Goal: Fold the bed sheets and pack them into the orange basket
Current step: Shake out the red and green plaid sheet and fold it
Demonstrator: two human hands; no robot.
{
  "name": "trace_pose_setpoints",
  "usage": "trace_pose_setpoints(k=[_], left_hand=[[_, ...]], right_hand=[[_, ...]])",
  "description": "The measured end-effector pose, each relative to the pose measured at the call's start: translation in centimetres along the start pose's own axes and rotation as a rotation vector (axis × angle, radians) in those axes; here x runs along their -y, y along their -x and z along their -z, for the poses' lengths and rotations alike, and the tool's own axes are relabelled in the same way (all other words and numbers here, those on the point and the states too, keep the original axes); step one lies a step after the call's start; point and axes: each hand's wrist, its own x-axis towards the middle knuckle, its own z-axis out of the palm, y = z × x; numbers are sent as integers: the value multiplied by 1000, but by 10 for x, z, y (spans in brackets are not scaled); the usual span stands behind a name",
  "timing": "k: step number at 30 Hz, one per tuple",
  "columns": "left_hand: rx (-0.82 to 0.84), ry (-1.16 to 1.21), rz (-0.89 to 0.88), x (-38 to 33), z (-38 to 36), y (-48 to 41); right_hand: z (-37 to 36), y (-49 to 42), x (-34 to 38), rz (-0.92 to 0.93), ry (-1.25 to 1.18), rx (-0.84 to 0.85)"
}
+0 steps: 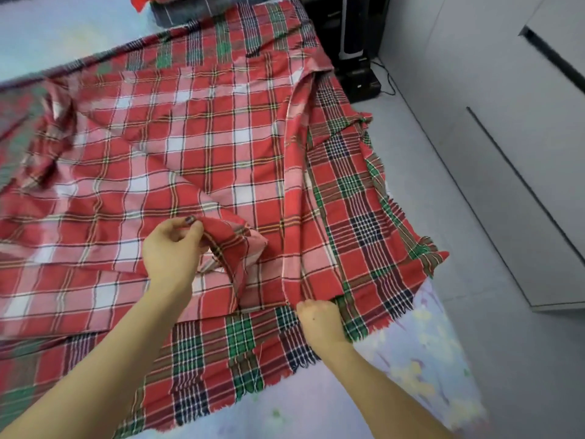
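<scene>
A large red plaid bed sheet (196, 134), with green and dark checks along its borders, lies spread over the bed. Its upper layer is folded back and rumpled. My left hand (172, 248) pinches a raised fold of the sheet near the middle front. My right hand (319, 320) grips the sheet's near edge, low at the front right, with fingers curled into the cloth. The orange basket is not in view.
The bed cover (418, 353) is pale lilac with faint flowers and shows at the front right corner. Folded grey and red cloths (190, 11) sit at the far end. A black appliance with a cable (357, 68) stands on the grey floor (474, 185) beside white cabinets (522, 122).
</scene>
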Motion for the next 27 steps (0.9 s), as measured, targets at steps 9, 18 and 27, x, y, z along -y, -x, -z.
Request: trace_pose_setpoints(k=[9, 18, 27], left_hand=[[-19, 127, 73, 25, 55, -8], [8, 222, 91, 20, 102, 0], [84, 4, -189, -58, 164, 37]], right_hand=[[-22, -17, 25, -130, -27, 176], [-19, -30, 26, -106, -3, 180], [167, -14, 110, -14, -729, 188]])
